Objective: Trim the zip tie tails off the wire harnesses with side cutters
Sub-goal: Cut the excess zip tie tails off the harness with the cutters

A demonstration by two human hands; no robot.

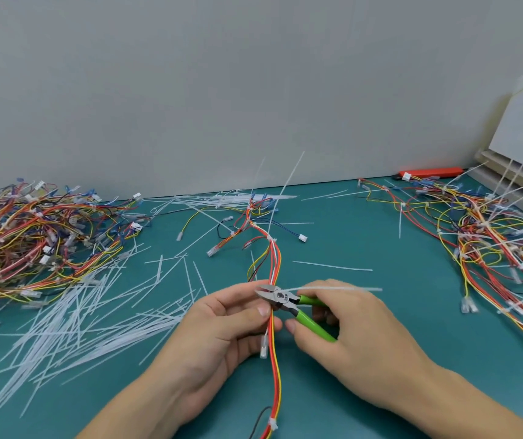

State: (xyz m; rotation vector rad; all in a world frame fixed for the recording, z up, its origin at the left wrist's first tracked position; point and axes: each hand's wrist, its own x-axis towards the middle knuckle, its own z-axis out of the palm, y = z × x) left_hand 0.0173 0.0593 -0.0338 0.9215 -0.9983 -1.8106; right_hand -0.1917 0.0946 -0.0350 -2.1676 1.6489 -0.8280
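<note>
Green matting (364, 359) under a grey wall carries the job. One wire harness (275, 264) runs up the middle; the left hand (222, 331) pinches it, probably to steady the tie. One pair of green-handled side cutters (288, 301), gripped by the right hand (348, 331), has its jaws slightly apart at one zip tie tail (342, 289). Two harness heaps flank them: left heap (32, 236), right heap (491, 236). Cut tails (89, 324) lie too many to count.
</note>
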